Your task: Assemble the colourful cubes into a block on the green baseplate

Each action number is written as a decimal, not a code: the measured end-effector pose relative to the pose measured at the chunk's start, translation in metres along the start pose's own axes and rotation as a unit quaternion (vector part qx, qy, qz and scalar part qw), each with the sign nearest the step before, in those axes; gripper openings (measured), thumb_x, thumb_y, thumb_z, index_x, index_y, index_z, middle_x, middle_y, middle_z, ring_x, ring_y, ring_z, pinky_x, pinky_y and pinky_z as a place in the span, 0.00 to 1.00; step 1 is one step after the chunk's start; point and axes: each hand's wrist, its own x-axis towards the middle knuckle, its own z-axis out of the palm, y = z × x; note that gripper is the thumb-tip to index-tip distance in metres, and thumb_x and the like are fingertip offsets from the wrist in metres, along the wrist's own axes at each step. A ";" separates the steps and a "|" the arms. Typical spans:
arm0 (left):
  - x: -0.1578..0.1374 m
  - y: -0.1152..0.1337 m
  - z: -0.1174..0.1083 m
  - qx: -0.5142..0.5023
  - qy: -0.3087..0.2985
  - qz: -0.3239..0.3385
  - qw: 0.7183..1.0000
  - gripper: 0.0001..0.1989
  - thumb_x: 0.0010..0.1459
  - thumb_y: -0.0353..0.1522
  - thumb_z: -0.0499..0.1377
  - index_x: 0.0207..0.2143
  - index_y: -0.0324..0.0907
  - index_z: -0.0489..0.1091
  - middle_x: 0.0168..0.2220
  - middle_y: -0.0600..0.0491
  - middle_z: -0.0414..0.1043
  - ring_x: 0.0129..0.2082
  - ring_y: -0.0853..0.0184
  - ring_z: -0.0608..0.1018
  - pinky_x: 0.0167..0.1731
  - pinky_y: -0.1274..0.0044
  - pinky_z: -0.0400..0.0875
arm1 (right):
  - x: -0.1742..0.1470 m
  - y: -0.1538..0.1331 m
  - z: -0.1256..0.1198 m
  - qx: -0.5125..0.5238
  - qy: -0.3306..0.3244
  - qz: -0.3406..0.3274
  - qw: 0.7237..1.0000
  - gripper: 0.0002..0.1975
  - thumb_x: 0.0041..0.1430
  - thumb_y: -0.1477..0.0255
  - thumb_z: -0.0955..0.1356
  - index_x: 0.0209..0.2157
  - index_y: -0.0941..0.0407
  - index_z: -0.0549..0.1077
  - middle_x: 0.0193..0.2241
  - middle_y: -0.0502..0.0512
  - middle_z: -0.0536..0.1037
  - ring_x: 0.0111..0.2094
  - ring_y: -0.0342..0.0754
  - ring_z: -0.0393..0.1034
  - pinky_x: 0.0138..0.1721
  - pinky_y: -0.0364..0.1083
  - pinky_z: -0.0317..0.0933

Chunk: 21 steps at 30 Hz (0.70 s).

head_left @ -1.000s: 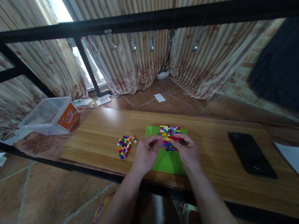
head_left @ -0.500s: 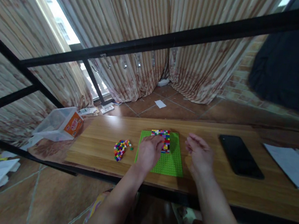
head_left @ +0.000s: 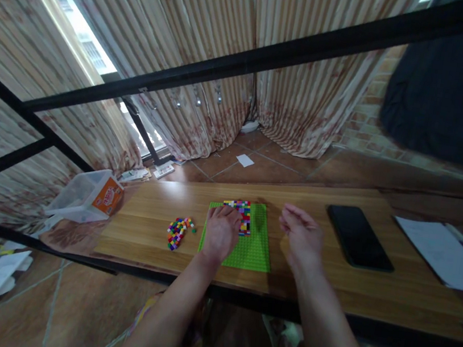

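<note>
A green studded baseplate (head_left: 258, 252) lies on the wooden tabletop, with a block of multicoloured toy bricks (head_left: 246, 217) built on its upper part. My left hand (head_left: 222, 232) rests palm down over the left side of these bricks. Its fingers are stretched out, and they hide part of the block. To the right of the plate, my right hand (head_left: 303, 232) hovers above the wood with thumb and fingers brought together. Whatever it may hold is too small to make out. Left of the plate lies a loose pile of small coloured bricks (head_left: 175, 233).
A black smartphone (head_left: 359, 237) lies right of my right hand, and white paper (head_left: 440, 251) with a pen is farther right. A clear plastic box (head_left: 77, 198) with an orange label stands beyond the table's left end. A black metal bar (head_left: 229, 68) crosses above the table.
The whole view has shifted, moving the table leftward in the picture. My left hand's fingers have gone from a pinch at the bricks to lying stretched out over them. My right hand stays closed.
</note>
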 end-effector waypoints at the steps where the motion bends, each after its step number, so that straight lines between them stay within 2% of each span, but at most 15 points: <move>1: 0.000 0.000 0.000 0.006 0.002 0.002 1.000 0.11 0.64 0.30 0.54 0.33 0.44 0.75 0.38 0.53 0.78 0.41 0.62 0.74 0.46 0.68 0.63 | 0.001 -0.001 -0.001 -0.001 0.001 -0.004 1.000 0.16 0.36 0.65 0.76 0.30 0.56 0.79 0.25 0.50 0.77 0.26 0.42 0.69 0.28 0.43 0.61; 5: -0.006 0.004 0.005 0.037 0.009 0.011 0.999 0.11 0.65 0.29 0.53 0.35 0.44 0.76 0.40 0.52 0.79 0.41 0.62 0.75 0.47 0.66 0.64 | 0.005 -0.007 -0.011 -0.010 0.005 -0.016 1.000 0.16 0.37 0.66 0.75 0.31 0.57 0.79 0.25 0.49 0.77 0.25 0.41 0.69 0.28 0.43 0.62; 9: -0.022 0.008 0.019 0.073 0.026 0.009 0.997 0.15 0.65 0.28 0.51 0.48 0.45 0.74 0.52 0.52 0.76 0.50 0.62 0.73 0.53 0.65 0.63 | 0.009 -0.010 -0.024 -0.032 0.018 -0.039 0.999 0.14 0.39 0.67 0.76 0.32 0.57 0.79 0.27 0.50 0.78 0.26 0.41 0.70 0.28 0.43 0.63; 12: -0.032 0.012 0.029 0.105 0.037 -0.006 0.994 0.18 0.66 0.28 0.49 0.55 0.43 0.70 0.57 0.51 0.73 0.55 0.61 0.70 0.55 0.64 0.63 | 0.011 -0.013 -0.032 -0.034 0.030 -0.041 0.998 0.15 0.37 0.67 0.77 0.31 0.55 0.79 0.27 0.50 0.78 0.26 0.42 0.70 0.27 0.42 0.63; 15: -0.037 0.014 0.034 0.127 0.035 -0.017 0.991 0.20 0.66 0.29 0.48 0.58 0.42 0.67 0.59 0.49 0.71 0.58 0.60 0.68 0.57 0.63 0.62 | 0.012 -0.019 -0.039 -0.025 0.036 -0.027 0.999 0.15 0.35 0.67 0.78 0.29 0.53 0.79 0.27 0.49 0.78 0.26 0.42 0.69 0.25 0.42 0.63; 21: -0.038 0.013 0.034 0.137 0.008 -0.021 0.990 0.22 0.64 0.27 0.49 0.60 0.44 0.65 0.61 0.49 0.68 0.61 0.61 0.66 0.59 0.62 0.61 | 0.012 -0.025 -0.045 -0.008 0.039 -0.028 0.999 0.15 0.35 0.69 0.77 0.30 0.56 0.80 0.26 0.48 0.78 0.25 0.39 0.69 0.25 0.39 0.63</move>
